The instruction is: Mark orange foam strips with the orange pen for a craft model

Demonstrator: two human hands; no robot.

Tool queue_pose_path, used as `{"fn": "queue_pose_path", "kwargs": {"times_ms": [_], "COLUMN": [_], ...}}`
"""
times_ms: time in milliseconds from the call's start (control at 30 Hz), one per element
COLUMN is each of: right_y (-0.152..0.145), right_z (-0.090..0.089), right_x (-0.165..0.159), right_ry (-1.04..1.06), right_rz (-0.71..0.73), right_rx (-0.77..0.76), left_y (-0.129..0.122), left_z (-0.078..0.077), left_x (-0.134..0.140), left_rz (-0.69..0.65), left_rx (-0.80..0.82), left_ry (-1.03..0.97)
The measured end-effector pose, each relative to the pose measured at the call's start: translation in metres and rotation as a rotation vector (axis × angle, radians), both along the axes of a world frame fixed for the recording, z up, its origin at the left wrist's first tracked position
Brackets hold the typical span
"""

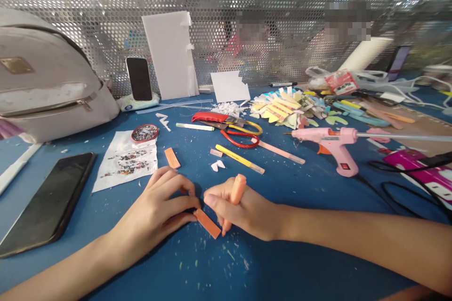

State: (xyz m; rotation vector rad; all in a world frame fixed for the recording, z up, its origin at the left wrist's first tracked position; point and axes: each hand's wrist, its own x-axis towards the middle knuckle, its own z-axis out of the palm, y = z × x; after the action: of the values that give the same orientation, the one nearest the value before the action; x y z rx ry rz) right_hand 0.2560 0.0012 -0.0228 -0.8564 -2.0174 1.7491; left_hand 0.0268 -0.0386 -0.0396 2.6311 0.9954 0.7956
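Observation:
My right hand (252,211) is closed around an orange marker (238,190), held upright with its tip down at the right end of a small orange strip (208,224). The strip lies on the blue table, and my left hand (158,202) grips its far left end between the fingertips. Above my left hand lies a second orange piece (172,157). A yellow marker (240,159), a small clear-pink cap (216,153) and white scraps (218,165) lie beyond my right hand.
Red-handled scissors (240,138) and a pink glue gun (332,141) lie further back. A pile of coloured scraps (286,106) is behind them. At the left are a phone (49,202), a paper with dark bits (130,162) and a backpack (52,80). Cables (399,193) run at the right.

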Motion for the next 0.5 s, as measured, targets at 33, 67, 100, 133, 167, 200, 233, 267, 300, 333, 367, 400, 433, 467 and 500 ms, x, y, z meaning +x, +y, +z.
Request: {"fn": "queue_pose_path", "kwargs": {"times_ms": [33,67,100,133,167,200,233,267,300,333,367,400,433,467,500], "right_y": [0.0002,0.0004,0.0006,0.0009,0.0010,0.0011,0.0012,0.0013,0.0014,0.0014,0.0014,0.0013,0.0013,0.0013,0.0013], "right_z": [-0.0001,-0.0001,0.0000,0.0001,0.0002,0.0003,0.0003,0.0003,0.0002,0.0001,0.0001,0.0001,0.0001,0.0001,0.0001], "right_x": [-0.0001,-0.0001,-0.0002,-0.0002,-0.0003,-0.0003,-0.0004,-0.0004,-0.0004,-0.0004,-0.0004,-0.0004,-0.0003,-0.0002,-0.0002], "right_ry": [0.002,0.006,0.008,0.008,0.007,0.004,0.002,0.002,0.001,0.001,-0.002,-0.005,-0.007,-0.008,-0.007], "right_rz": [0.002,0.000,-0.004,-0.005,-0.001,0.003,0.006,0.004,0.000,0.000,0.006,0.016,0.023,0.022,0.014], "right_rx": [-0.001,-0.001,0.001,0.002,0.002,0.002,0.003,0.006,0.010,0.014,0.016,0.015,0.013,0.014,0.018], "left_y": [0.0000,0.0000,0.0001,0.0001,0.0003,0.0005,0.0008,0.0012,0.0014,0.0016,0.0017,0.0016,0.0014,0.0011,0.0007], "left_z": [0.0001,0.0002,0.0001,0.0000,-0.0003,-0.0005,-0.0008,-0.0010,-0.0012,-0.0014,-0.0015,-0.0015,-0.0015,-0.0015,-0.0014], "left_x": [0.0001,0.0003,0.0005,0.0007,0.0009,0.0011,0.0013,0.0014,0.0014,0.0013,0.0012,0.0011,0.0009,0.0008,0.0007], "left_rz": [0.001,0.003,0.005,0.006,0.008,0.008,0.009,0.007,0.005,0.003,0.001,0.000,0.001,0.001,0.002], "left_rx": [-0.003,-0.005,-0.005,-0.007,-0.008,-0.008,-0.010,-0.010,-0.009,-0.008,-0.006,-0.006,-0.004,-0.006,-0.009], "left_ry": [-0.001,-0.002,-0.003,-0.003,-0.003,-0.004,-0.004,-0.004,-0.004,-0.005,-0.006,-0.006,-0.007,-0.007,-0.007]}}
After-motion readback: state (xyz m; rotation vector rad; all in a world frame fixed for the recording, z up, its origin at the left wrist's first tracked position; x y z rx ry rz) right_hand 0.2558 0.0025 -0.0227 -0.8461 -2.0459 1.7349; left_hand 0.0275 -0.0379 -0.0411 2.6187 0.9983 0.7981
